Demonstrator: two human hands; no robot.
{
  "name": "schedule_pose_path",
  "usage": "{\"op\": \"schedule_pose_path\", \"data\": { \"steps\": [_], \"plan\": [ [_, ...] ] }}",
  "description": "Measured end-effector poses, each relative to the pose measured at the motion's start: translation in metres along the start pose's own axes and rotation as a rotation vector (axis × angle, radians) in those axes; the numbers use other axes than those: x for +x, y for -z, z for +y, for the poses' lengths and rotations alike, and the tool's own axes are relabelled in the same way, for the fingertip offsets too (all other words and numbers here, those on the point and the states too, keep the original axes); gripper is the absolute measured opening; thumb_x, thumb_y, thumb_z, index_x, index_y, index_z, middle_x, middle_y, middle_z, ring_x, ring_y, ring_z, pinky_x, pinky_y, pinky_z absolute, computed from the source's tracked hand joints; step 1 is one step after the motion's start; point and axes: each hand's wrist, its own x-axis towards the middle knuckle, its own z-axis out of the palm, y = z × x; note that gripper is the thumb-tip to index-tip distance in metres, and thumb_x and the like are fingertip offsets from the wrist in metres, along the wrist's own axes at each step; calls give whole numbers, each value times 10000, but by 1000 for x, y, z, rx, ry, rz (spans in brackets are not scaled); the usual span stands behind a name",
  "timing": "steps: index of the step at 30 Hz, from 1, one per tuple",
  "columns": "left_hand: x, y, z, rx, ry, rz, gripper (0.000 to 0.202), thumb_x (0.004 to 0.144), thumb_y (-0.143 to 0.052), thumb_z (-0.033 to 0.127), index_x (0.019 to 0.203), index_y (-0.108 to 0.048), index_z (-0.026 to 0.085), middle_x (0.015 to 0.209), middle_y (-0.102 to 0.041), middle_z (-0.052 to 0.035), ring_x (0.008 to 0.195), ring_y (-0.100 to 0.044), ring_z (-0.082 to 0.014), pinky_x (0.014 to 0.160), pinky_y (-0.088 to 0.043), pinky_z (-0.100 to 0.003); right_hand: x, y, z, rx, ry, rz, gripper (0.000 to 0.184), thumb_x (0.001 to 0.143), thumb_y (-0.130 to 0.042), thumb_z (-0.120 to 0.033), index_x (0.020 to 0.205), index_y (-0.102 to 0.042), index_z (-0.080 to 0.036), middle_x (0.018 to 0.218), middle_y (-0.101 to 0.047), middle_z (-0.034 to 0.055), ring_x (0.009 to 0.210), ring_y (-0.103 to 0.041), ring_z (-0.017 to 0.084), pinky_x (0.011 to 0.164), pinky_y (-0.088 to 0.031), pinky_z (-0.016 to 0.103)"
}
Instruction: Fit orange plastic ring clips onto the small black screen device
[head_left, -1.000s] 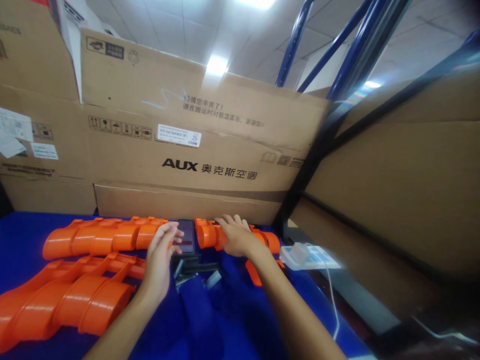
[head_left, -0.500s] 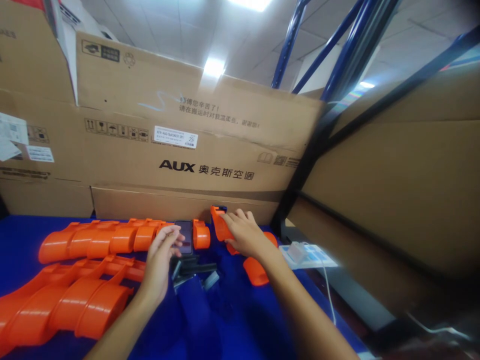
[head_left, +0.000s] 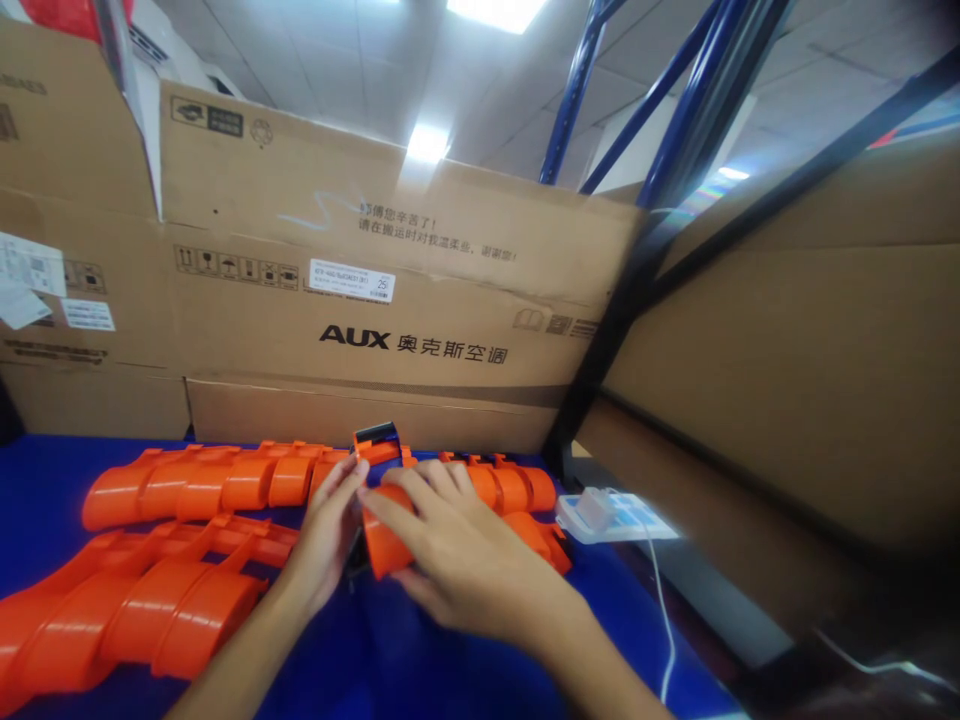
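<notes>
An orange plastic tape dispenser (head_left: 384,545) with a dark strip across its upper end is held up between my hands, above the blue table surface. My right hand (head_left: 457,550) is wrapped around its round, wide part from the right. On the left side, the fingertips of my left hand (head_left: 330,525) pinch near its upper arm. Behind and under the hands, the dark parts on the table are almost wholly hidden. The phone is covered from view.
Two rows of orange dispensers, a rear row (head_left: 187,482) and a front row (head_left: 150,610), lie at left. More dispensers (head_left: 514,490) lie right of my hands. A power strip (head_left: 637,518) with a white cable sits at the right edge. A cardboard box wall (head_left: 420,400) stands behind.
My right hand has brought an orange tape dispenser from the right back to the middle. My left hand now touches it; before, that hand held nothing visible.
</notes>
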Motion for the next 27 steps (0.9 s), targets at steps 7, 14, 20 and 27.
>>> {"op": "schedule_pose_path", "data": {
  "steps": [7,14,20,27],
  "plan": [
    [0,2,1,1,-19,39,378,660,-861,363,955,-697,192,897,-737,-8,822,-697,-189,764,-524,-282,7,-30,27,336,-316,366,247,974,-538,-347,1173,-638,-238,1096,-676,88,1003,-591,252,917,-451,421],
    [-1,7,-8,168,-99,-43,371,746,-811,400,1039,-701,202,1010,-726,-40,994,-667,-218,877,-491,-293,14,-77,54,604,-412,253,196,929,-510,-252,770,-601,-184,688,-590,-9,638,-532,139,599,-410,234],
    [2,6,-5,374,-235,-98,368,807,-751,415,1090,-711,183,1053,-729,-63,1031,-644,-230,928,-472,-306,12,-92,47,653,-443,291,162,834,-505,-161,673,-507,-182,625,-489,-41,587,-436,106,537,-315,209],
    [4,9,-5,383,-225,-104,366,790,-767,401,1072,-725,171,1081,-737,-88,1002,-663,-242,911,-497,-330,11,-97,40,650,-495,348,189,829,-483,-164,644,-452,-185,594,-398,-53,570,-365,98,527,-265,220]
  ]
}}
